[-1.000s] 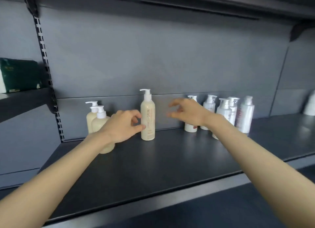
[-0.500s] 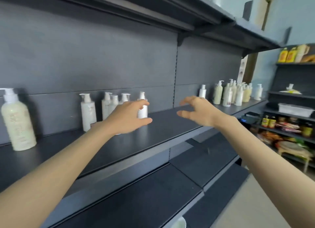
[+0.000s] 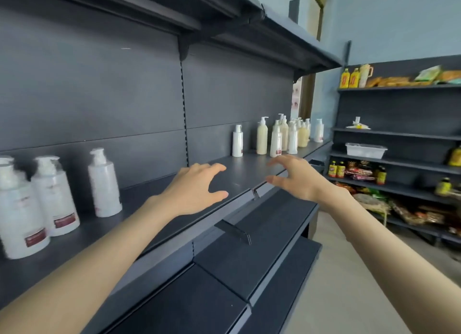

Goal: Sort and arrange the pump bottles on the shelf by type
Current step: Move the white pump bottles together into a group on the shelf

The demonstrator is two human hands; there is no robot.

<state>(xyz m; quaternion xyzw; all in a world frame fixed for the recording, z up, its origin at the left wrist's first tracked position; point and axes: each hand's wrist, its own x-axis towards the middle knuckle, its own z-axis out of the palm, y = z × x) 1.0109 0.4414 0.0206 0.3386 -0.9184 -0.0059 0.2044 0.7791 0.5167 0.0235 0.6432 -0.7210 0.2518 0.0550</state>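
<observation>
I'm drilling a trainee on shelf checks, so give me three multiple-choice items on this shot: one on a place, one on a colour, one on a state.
1. Where do the nearest white bottles stand?
A. On the shelf, left of the left hand
B. On the floor
C. On the lowest shelf

2. What colour are the labels that show on them?
A. Green
B. Blue
C. Dark red

3. What do the hands hold?
A. One bottle each
B. Nothing
C. A tray

Answers: 1 A, they stand at the picture's left edge; 2 C, dark red bands sit near two bases; 3 B, the left hand and right hand hover with fingers spread.
</observation>
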